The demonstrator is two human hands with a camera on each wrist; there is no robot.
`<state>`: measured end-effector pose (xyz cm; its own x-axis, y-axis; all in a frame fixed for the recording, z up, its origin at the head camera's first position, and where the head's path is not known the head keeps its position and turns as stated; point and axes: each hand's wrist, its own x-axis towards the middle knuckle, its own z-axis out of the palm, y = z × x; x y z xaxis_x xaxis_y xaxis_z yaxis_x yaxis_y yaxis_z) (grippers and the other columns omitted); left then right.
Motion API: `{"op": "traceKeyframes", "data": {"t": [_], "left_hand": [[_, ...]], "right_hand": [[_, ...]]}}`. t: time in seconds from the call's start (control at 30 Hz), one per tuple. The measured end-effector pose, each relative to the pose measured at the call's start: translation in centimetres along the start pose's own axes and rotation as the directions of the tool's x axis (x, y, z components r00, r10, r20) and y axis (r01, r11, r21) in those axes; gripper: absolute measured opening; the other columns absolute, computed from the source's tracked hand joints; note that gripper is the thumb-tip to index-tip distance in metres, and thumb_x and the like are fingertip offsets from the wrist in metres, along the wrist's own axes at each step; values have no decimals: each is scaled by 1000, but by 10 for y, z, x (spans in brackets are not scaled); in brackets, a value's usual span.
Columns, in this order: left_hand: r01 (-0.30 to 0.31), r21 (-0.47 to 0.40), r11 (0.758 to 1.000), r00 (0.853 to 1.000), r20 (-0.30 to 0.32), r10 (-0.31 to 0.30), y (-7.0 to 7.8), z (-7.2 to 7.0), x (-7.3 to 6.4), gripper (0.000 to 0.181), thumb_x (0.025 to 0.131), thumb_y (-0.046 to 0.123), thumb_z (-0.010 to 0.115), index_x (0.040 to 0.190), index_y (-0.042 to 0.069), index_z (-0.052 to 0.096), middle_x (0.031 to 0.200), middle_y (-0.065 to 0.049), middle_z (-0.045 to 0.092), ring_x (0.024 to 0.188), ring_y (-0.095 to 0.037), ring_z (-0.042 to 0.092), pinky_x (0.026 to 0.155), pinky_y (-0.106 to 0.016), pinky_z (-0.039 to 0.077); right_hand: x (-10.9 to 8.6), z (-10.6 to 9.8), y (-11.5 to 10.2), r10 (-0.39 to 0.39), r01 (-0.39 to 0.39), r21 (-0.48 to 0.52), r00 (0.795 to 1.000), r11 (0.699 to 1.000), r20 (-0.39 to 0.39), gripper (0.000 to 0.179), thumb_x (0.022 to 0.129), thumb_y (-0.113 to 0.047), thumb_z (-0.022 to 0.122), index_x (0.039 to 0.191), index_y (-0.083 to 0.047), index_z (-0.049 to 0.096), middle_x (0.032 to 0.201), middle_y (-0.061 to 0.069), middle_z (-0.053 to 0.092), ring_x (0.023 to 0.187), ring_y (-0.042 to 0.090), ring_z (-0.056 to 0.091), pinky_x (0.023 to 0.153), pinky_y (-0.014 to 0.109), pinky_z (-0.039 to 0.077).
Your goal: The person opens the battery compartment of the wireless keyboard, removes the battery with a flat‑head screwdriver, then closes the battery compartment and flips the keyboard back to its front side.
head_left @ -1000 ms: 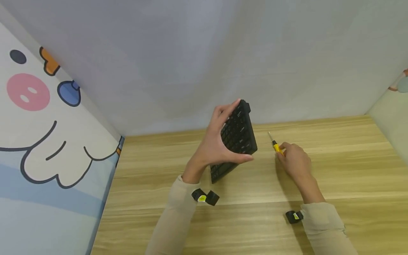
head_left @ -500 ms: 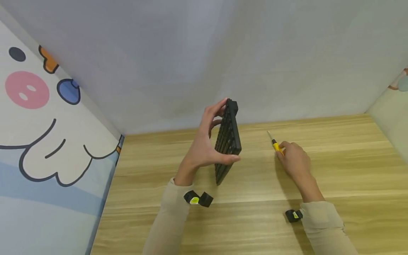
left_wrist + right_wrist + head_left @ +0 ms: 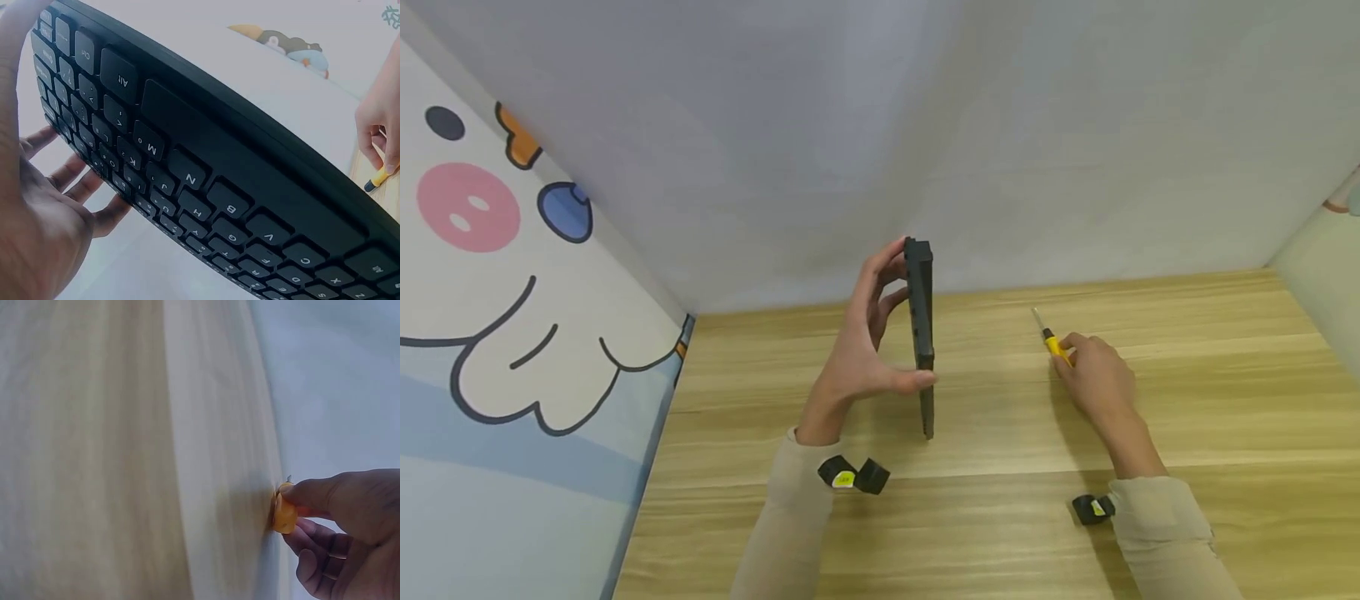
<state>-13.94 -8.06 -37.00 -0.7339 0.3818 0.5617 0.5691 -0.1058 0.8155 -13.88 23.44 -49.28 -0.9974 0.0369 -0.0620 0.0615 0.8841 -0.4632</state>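
My left hand (image 3: 857, 350) grips a black keyboard (image 3: 920, 308) at its end, thumb on the near edge and fingers on the far one. The keyboard is held on edge, nearly edge-on to the head view. In the left wrist view its keys (image 3: 187, 175) face the palm. To the right, my right hand (image 3: 1097, 375) pinches the yellow handle of a screwdriver (image 3: 1056, 343) between thumb and fingers, low over the table. Its metal shaft points away from me. The right wrist view shows the handle's end (image 3: 285, 515) between thumb and fingers.
Both hands are over a wood-grain table (image 3: 1000, 517). A pale grey wall (image 3: 970, 150) rises behind its back edge. On the left stands a panel (image 3: 490, 300) with cartoon drawings, and another light panel (image 3: 1322, 275) borders the right side.
My left hand has moved left with the keyboard and turned it, so the keys have swung out of the head view. The right hand has stayed in place with the screwdriver.
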Motion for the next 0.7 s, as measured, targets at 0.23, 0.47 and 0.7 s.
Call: {"op": "traceKeyframes", "data": {"t": [0.23, 0.47, 0.7], "left_hand": [[11, -69, 998, 999, -30, -13, 1, -6, -8, 133, 64, 68, 87, 161, 6, 20, 154, -20, 36, 140, -21, 40, 115, -35, 44], [15, -81, 997, 999, -31, -17, 1, -9, -13, 133, 65, 66, 87, 161, 6, 20, 155, -19, 36, 140, -20, 41, 114, -35, 44], [29, -76, 997, 999, -30, -31, 1, -11, -15, 133, 66, 67, 87, 163, 9, 18, 157, -16, 34, 140, -20, 40, 114, -36, 44]], "right_hand": [[-4, -1, -1, 2, -2, 7, 1000, 1000, -6, 33, 100, -22, 62, 124, 1, 66, 102, 25, 68, 69, 26, 63, 46, 27, 44], [-7, -5, -2, 17, -17, 31, 1000, 999, 14, 34, 101, -23, 60, 125, 0, 66, 105, 23, 71, 73, 27, 65, 46, 26, 44], [-10, -8, -4, 8, -7, 16, 1000, 1000, -8, 38, 101, -27, 58, 127, -1, 65, 111, 23, 70, 89, 37, 69, 52, 32, 48]]}}
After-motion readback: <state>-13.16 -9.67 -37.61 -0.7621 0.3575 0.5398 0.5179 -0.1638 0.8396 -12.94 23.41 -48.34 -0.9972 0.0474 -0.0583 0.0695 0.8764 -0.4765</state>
